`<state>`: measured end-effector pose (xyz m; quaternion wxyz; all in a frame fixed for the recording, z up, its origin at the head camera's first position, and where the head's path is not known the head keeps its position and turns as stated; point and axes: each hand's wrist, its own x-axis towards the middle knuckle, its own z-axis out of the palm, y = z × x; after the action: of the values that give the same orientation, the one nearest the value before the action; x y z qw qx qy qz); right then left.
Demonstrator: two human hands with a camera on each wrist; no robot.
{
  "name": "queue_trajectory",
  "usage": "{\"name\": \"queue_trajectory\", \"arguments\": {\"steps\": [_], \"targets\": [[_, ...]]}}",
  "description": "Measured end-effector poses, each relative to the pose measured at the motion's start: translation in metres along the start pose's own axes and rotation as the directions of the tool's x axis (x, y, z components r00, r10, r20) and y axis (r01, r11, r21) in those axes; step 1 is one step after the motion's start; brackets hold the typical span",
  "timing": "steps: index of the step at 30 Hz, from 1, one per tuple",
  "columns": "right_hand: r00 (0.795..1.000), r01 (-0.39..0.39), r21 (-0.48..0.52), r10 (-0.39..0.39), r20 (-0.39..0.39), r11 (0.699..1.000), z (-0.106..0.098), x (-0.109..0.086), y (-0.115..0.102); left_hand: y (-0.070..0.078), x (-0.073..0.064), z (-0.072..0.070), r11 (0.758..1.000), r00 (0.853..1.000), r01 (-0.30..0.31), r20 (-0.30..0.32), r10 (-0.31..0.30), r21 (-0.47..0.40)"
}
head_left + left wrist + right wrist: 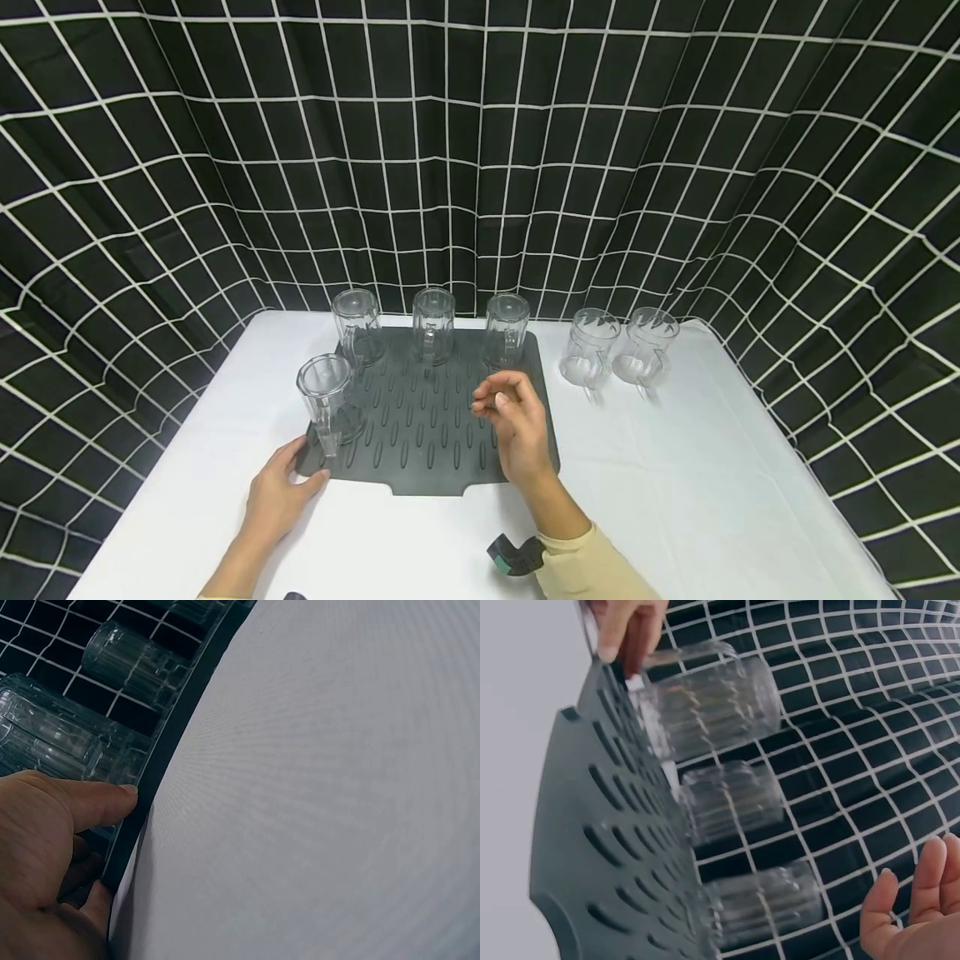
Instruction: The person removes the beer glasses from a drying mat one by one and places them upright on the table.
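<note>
My left hand (276, 493) grips the front left corner of a dark grey drying mat (431, 454), its thumb along the front edge and its fingers at the side edge. Close to those fingers, a clear glass mug (327, 400) stands on the mat with its handle towards the front. Above the right part of the mat, my right hand (517, 429) hovers with loosely bent fingers and nothing in them. Along the back of the mat stand three more glass mugs, one at left (357, 327), one mid-row (433, 325) and one at right (507, 330), seemingly upside down.
Two clear mugs, one nearer the mat (591, 346) and one further right (647, 346), stand on the white tablecloth (712, 467) right of the mat. A black curtain with white grid lines (480, 150) hangs behind and at both sides.
</note>
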<state>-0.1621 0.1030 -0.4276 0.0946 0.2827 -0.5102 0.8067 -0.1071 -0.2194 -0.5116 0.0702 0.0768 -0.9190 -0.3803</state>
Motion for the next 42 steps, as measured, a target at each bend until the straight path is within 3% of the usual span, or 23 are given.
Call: {"name": "queue_trajectory", "arguments": {"steps": [9, 23, 31, 42], "targets": [[0.993, -0.115, -0.028, 0.116, 0.031, 0.993, 0.021, -0.003, 0.024, -0.001, -0.001, 0.001, 1.0, 0.999, -0.01, -0.038, 0.009, -0.024], [0.974, -0.188, -0.03, 0.19, 0.122, 0.982, 0.054, -0.007, 0.062, -0.001, 0.0, 0.0, 0.999, 1.0, 0.026, 0.012, -0.026, -0.028], [0.949, -0.269, -0.093, 0.28, 0.143, 0.959, 0.065, -0.009, 0.073, -0.001, 0.001, 0.0, 0.999, 0.999, 0.031, 0.018, -0.031, -0.037], [0.912, -0.36, -0.105, 0.373, 0.17, 0.927, 0.083, -0.006, 0.084, -0.002, 0.002, -0.001, 0.999, 0.999, 0.033, 0.025, -0.032, -0.036]]}}
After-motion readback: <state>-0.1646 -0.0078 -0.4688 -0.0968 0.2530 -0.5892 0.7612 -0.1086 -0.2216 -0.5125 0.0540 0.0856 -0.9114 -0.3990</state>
